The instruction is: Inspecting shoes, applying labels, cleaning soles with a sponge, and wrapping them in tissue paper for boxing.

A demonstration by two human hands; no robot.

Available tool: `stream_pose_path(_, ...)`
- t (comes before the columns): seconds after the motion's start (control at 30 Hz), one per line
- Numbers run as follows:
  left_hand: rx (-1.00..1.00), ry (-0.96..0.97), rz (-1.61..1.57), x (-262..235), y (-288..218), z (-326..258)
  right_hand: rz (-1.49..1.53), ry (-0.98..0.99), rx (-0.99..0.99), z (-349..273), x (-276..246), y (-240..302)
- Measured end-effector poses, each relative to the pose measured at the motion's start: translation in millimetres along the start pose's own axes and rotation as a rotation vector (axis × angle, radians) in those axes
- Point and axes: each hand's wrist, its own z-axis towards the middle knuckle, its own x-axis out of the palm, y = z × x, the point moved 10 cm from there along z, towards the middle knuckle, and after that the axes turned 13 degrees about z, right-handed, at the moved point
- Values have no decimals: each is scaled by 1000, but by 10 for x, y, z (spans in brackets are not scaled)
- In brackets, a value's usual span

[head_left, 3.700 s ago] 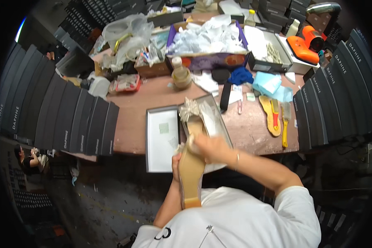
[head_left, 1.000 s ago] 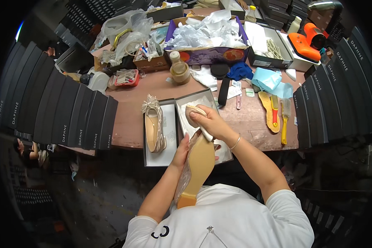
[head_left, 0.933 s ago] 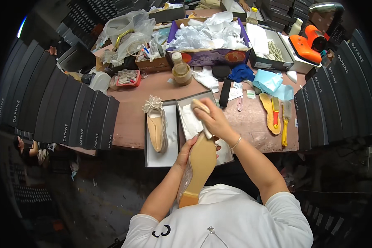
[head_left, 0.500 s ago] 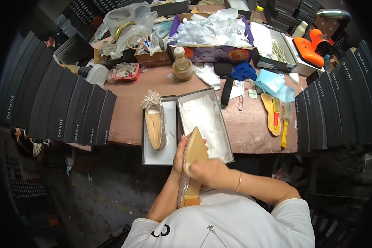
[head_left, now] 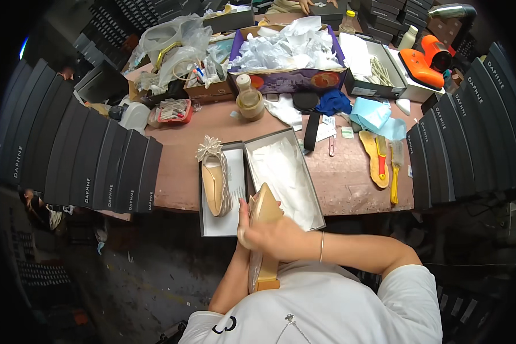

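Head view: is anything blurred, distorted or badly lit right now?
In the head view, the right hand over the held shoe looks slightly soft, perhaps from motion; the left box stack and right box stack lean and bend toward the fisheye rim; the tabletop is well lit, the floor dim; the head view's corners fall to black.

Dark below the fingers (head_left: 244, 214), bright beyond
Beyond: scuffed, flat pinkish-brown table (head_left: 350, 180); below left: stained dark-grey floor (head_left: 149, 258).
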Motion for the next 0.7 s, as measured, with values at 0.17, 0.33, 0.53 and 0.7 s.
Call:
stream_pose_path(0.17,-52,258,-227,216,96,-6,309,-22,202,-70,-142,-362)
stream_pose_path(0.33,-167,128,-112,218,69,-9,386,-43,-62,-412,-337,-75)
stream_pose_path(0.53,-137,142,-72,268,163,27,444,5,-173,-752,-299,133)
stream_pose_path(0.7,-283,6,-268,375,258,3,373,-63,20,-575,-287,-422)
